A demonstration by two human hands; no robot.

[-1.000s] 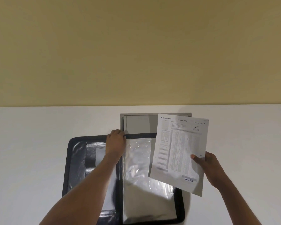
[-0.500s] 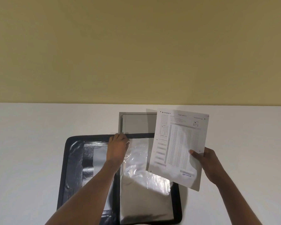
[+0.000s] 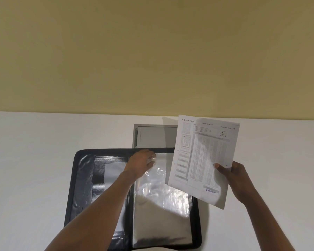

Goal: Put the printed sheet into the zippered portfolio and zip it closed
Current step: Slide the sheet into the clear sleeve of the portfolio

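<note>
While one portfolio (image 3: 83, 180) lay open flat on the table (image 3: 25, 160), one printed sheet (image 3: 203, 158) was held up just above its right half, pinched at the lower right edge by the right hand (image 3: 232, 176). Beside it, the left hand (image 3: 140, 163) gripped one clear plastic sleeve (image 3: 161, 196) at its top corner.

One sheet (image 3: 203, 158), one portfolio (image 3: 83, 178), two hands.

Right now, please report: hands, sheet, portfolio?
Right hand holds sheet above open portfolio. Left hand at top of clear sleeve. Sheet not in. Nothing in the way.
</note>
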